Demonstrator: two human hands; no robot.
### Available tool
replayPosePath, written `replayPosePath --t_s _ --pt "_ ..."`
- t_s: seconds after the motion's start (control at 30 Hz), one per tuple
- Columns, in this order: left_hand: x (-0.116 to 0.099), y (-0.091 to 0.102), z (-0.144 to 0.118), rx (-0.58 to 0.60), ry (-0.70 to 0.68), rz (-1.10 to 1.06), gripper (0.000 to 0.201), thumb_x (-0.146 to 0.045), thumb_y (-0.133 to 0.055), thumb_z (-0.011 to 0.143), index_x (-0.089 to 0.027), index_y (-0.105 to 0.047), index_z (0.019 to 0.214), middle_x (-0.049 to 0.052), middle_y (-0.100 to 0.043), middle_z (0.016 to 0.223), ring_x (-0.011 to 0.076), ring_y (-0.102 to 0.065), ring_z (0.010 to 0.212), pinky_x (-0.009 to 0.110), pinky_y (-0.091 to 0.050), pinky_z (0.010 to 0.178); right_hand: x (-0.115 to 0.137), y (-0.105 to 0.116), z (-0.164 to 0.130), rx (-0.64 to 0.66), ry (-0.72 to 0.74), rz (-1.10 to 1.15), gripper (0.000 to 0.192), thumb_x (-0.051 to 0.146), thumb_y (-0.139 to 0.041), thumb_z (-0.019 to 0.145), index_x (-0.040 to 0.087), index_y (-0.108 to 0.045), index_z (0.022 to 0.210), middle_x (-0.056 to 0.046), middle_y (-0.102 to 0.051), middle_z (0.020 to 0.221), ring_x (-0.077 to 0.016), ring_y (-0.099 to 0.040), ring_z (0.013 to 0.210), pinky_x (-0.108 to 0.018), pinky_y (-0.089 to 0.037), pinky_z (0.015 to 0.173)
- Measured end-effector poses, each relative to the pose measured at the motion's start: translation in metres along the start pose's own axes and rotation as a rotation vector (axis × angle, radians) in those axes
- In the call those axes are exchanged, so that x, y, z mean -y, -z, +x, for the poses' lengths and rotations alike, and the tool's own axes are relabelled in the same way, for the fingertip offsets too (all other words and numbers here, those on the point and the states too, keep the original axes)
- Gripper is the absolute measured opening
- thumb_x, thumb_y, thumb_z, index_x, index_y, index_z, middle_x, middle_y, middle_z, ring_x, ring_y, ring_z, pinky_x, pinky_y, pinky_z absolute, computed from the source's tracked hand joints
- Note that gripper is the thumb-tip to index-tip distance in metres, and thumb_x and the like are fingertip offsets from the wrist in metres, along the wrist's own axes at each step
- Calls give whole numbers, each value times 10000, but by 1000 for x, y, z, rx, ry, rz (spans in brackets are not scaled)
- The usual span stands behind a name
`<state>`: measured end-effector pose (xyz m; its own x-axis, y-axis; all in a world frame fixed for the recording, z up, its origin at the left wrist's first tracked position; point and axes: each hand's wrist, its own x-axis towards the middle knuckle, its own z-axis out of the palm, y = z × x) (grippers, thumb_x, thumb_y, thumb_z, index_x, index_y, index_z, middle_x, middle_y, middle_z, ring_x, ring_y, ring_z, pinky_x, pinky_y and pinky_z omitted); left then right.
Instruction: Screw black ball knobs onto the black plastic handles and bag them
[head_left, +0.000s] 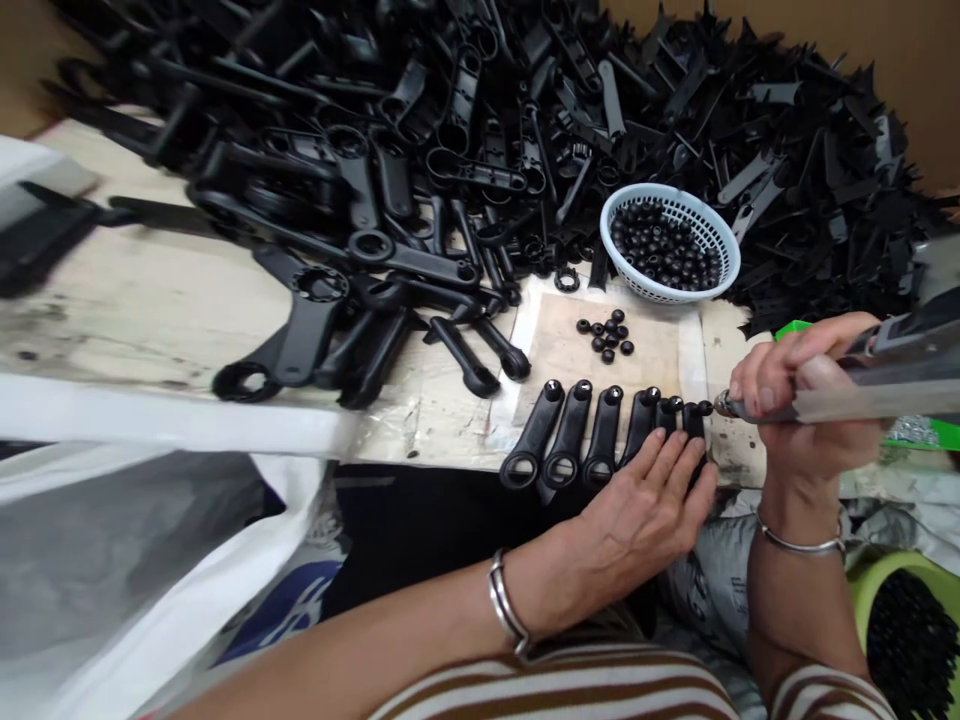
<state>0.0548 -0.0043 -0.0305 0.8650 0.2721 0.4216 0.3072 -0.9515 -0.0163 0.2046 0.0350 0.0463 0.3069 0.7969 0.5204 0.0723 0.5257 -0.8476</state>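
Bright, even light over the bench; no harsh glare.
Soft shadows under the black handles (568, 434); left edge smears into blur; tool (862, 380) at right streaked; wide-lens bending at corners.

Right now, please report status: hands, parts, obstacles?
Left hand flat on row of black handles. Right hand grips power driver. Loose caps beside.

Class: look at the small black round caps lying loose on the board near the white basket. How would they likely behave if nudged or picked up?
The loose caps look small and rounded, so a nudge would probably scatter or roll them. They seem light, likely plastic, so easy to lift yet fiddly to pinch. The basket heaped with the same pieces suggests they are sturdy enough to be piled.
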Motion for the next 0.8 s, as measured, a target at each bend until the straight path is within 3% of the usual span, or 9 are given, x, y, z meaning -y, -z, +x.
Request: replayPosePath --t_s 0.2,0.33,0.5,0.8 --pt "-3 -6 -1 -14 4 16 395 -187 -466 958 -63 -546 1324 195 -585 1371 301 -575 1270 457 -400 1102 12 10 6 58 -60 30 144 254 -751 693 220 -652 792 83 -486 439 -87 -387 326 -255 -373 348" --pt "-4 -10 -1 -41 14 26 397 -197 -465 963 -65 -539 1330 203 -572 1382 299 -571 1272 458 -382 1111 21 4 5 -3 -7 59 121 201 -693 722 234 -664 834 76 -495 472 -92 -407 362 -267 -421 396" --pt "-3 -8 1 -44 9 20 370 -183 -451 967 -74 -566 1301 202 -594 1356 291 -595 1245 459 -395 1090 16 -11 2 -63 -3 39 117 210 -704 729 246 -622 804 92 -492 471 -95 -404 356 -263 -420 393" --pt "-1 -4 4 -51 14 -2 358 -169 -435 963 -67 -592 1267 199 -619 1324 292 -616 1217 456 -429 1059 11 -14 2 -9 -20 31 126 242 -696 755 244 -597 833 93 -484 473 -95 -416 357 -249 -418 383"
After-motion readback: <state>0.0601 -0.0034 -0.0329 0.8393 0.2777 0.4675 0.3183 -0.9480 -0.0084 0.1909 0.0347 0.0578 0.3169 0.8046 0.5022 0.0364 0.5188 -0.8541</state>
